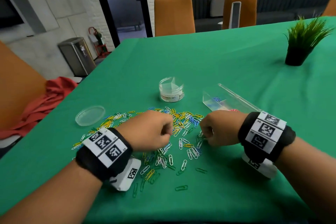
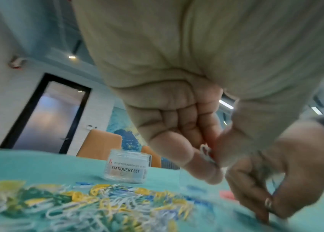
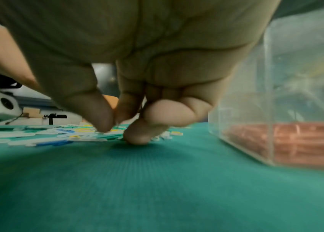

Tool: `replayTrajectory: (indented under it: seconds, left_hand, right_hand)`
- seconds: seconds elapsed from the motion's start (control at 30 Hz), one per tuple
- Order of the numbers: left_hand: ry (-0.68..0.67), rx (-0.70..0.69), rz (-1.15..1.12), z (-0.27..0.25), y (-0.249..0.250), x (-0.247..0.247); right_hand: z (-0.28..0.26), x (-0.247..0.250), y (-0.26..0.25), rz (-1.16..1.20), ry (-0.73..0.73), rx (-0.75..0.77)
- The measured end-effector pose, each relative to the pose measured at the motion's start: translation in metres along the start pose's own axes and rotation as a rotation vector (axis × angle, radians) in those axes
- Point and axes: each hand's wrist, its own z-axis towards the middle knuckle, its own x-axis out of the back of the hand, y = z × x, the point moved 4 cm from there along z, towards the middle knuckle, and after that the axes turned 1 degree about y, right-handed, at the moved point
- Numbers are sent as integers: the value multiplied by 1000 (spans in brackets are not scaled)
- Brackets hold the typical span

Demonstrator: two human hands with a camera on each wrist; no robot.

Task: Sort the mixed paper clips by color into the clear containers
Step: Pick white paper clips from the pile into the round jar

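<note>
Over the clip pile [image 1: 181,123], left hand [image 1: 149,131] fisted around white clips [image 2: 206,153], right hand [image 1: 218,127] fingers [image 3: 105,116] pinching downward

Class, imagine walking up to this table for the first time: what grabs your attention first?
A bright scatter of yellow, white, blue and green paper clips lies on the green tablecloth, with the left hand and the right hand over it. Behind stand a round clear plastic jar and a clear rectangular divided container.
</note>
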Motion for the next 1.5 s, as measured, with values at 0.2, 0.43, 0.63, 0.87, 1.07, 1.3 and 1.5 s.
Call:
replayTrajectory:
  seconds: [0.2,0.43,0.63,0.87,1.07,1.3,1.5]
  left_hand:
    - [-162,203,-588,-15,-8,-4]
    - [-277,331,-892,-15,-2,-24]
    - [-299,14,79,-13,16,-22]
    - [-198,49,-43,-10,7,-18]
    - [-5,352,-1292,-26,-33,-6]
    - [14,539,-1570,-41,-51,-12]
    - [-57,320,-358,-49,-22,7]
  right_hand:
    - [2,-1,1,101,-21,1]
    - [1,-4,-8,69,-39,93]
    - [4,-9,-9,31,-68,102]
    - [-5,19,6,586,212,80]
    - [-8,11,6,1987,-7,-97]
    - [5,-11,-9,1825,-27,-293]
    - [0,-12,-19,1492,-16,-219]
